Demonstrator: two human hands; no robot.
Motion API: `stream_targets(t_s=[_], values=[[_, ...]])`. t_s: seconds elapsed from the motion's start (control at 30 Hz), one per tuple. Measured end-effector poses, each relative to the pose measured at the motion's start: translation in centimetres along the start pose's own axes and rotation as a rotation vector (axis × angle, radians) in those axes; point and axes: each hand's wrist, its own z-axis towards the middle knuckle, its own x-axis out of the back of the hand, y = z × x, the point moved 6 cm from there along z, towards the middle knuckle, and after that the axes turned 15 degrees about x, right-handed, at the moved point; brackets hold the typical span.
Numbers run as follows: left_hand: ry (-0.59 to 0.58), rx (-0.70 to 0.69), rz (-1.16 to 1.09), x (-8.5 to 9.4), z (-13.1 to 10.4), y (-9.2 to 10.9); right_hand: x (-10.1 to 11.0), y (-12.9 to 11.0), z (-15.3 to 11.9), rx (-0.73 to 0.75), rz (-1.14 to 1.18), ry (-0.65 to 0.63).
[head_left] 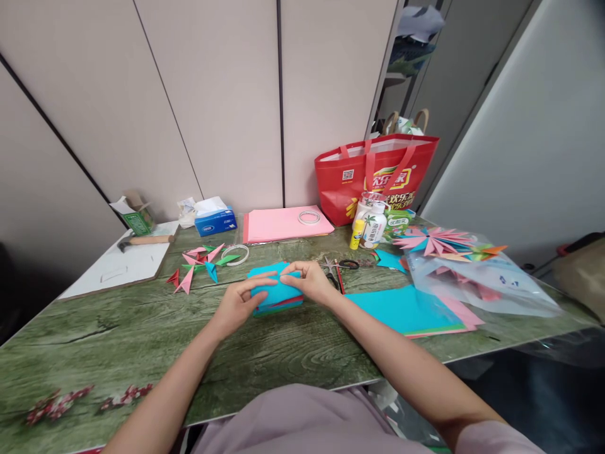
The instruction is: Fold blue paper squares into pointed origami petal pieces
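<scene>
The head view shows both hands meeting over a small stack of blue paper (283,292), which lies on the table (189,334) straight in front of the person, with red and green layers peeping out along its near edge. The left hand (237,308) touches the stack from its left side, fingers half spread and laid flat across the top sheet, the thumb lower down; whether it grips anything cannot be told. The right hand (309,281) comes in from the other side with thumb and fingertips drawn close together on the paper, though whether a sheet is pinched between them is too small to make out. The step in hand looks like lining up or folding the top sheet. From here, the next move would seem to call for steadying the pile with the left fingers while the right ones keep the edges even and press any crease flat. Beyond the stack to the left lie folded paper pieces (186,282), near a tape roll (247,253). Scissors (329,268) and a red pencil (339,275) sit just past the right hand, with larger blue sheets (401,309) beyond the right forearm.
</scene>
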Motion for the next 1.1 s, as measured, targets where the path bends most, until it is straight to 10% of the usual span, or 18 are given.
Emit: stream_targets(t_s=[0.9,1.1], values=[[0.223,0.135,0.038,0.6,-0.2,-0.8,-0.4,-0.5,0.0,0.028,-0.026,-0.034],[0.223,0.170,0.007,0.6,-0.2,-0.9,-1.2,-0.4,-0.5,-0.128,0.263,0.021]])
